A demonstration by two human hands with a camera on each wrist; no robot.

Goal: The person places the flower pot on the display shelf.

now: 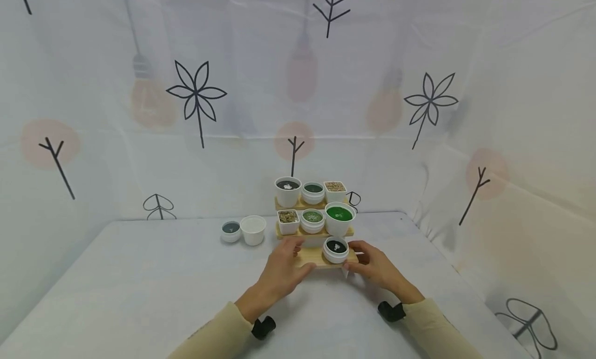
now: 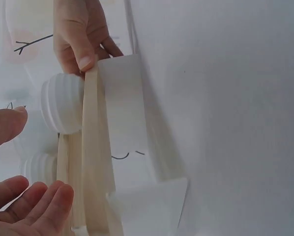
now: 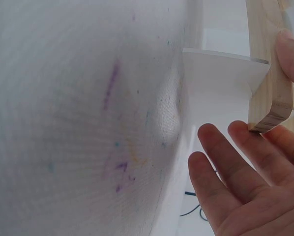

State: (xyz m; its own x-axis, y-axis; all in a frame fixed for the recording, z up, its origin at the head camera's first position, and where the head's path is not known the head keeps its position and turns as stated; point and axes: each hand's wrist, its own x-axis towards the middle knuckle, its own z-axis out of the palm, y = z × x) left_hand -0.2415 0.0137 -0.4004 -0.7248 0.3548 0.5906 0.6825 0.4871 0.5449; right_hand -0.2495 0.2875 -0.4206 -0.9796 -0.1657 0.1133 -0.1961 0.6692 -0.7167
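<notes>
A tiered stand with wooden shelves (image 1: 309,256) and white supports (image 3: 220,78) stands on the table. On its lowest shelf sits a white ribbed round jar (image 1: 336,256) with dark contents. My left hand (image 1: 281,268) is at that shelf's left end; in the left wrist view its fingers (image 2: 48,209) are spread, apart from the wood. At the other end, my right hand (image 1: 376,268) holds the shelf corner, thumb (image 3: 292,59) on the front edge and index finger at the end. The middle tier carries a square cup (image 1: 288,227), a round jar (image 1: 312,225) and a green-filled cup (image 1: 339,225).
On the top tier are a tall cup (image 1: 287,196), a round jar (image 1: 313,196) and a square cup (image 1: 335,194). Left of the stand, a small jar (image 1: 230,236) stands beside a white cup (image 1: 253,235). A patterned cloth backdrop (image 1: 261,105) rises behind the table.
</notes>
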